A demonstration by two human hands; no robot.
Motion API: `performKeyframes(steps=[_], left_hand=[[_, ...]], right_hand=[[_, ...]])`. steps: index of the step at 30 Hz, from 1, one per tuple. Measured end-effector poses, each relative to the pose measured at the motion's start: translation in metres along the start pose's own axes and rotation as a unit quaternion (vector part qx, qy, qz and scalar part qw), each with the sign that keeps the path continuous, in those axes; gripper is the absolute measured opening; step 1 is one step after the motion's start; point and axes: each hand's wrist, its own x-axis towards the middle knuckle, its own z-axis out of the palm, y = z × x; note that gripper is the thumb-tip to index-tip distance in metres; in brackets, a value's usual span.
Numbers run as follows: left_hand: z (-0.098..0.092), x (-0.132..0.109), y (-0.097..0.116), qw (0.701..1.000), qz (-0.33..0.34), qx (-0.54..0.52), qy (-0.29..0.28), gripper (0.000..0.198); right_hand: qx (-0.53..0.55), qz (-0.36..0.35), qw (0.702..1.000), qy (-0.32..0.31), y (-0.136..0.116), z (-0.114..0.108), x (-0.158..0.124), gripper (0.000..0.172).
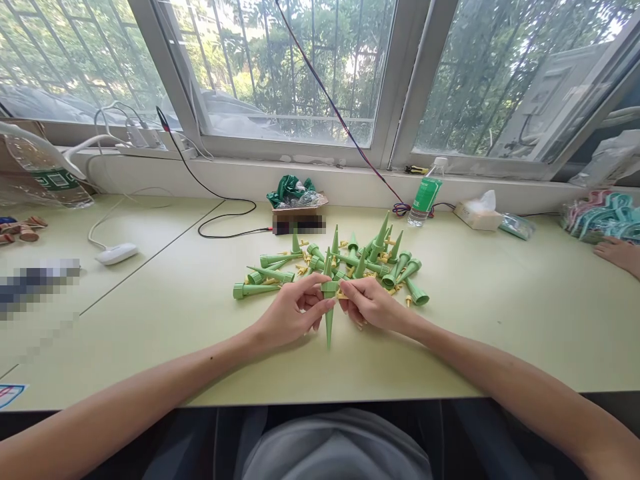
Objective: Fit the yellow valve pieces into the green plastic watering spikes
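My left hand (296, 308) is closed on a green plastic watering spike (329, 323), its fingers round the ribbed collar while the pointed end hangs down. From the right, my right hand (371, 303) pinches a small yellow plastic valve (344, 294) at the collar's side. Whether the valve is seated in the collar I cannot tell, since fingers cover part of it. Just beyond both hands lies a loose pile of green spikes (260, 289), some upright and some on their sides. Small yellow valves (409, 301) are scattered among them.
Behind the pile sits a small box (299, 211) with green plastic in it. A water bottle (426, 193) and a tissue box (479, 213) stand toward the window. A white mouse (117, 253) lies left; another person's hand (620, 255) rests at far right near coloured hangers (613, 217).
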Motion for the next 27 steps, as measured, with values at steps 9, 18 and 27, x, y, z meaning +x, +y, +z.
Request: performKeyframes(steps=[9, 18, 27], left_hand=[[-0.001, 0.002, 0.002, 1.000, -0.010, -0.019, 0.001, 0.028], [0.000, 0.003, 0.005, 0.998, -0.036, -0.048, 0.001, 0.029], [0.000, 0.003, 0.004, 0.998, -0.039, -0.054, 0.003, 0.030]], right_hand=[[-0.083, -0.048, 0.994, 0.056, 0.002, 0.002, 0.003, 0.053], [-0.167, -0.105, 0.975, 0.100, 0.008, 0.001, 0.004, 0.024], [-0.202, -0.128, 0.967, 0.088, 0.011, 0.000, 0.004, 0.028]])
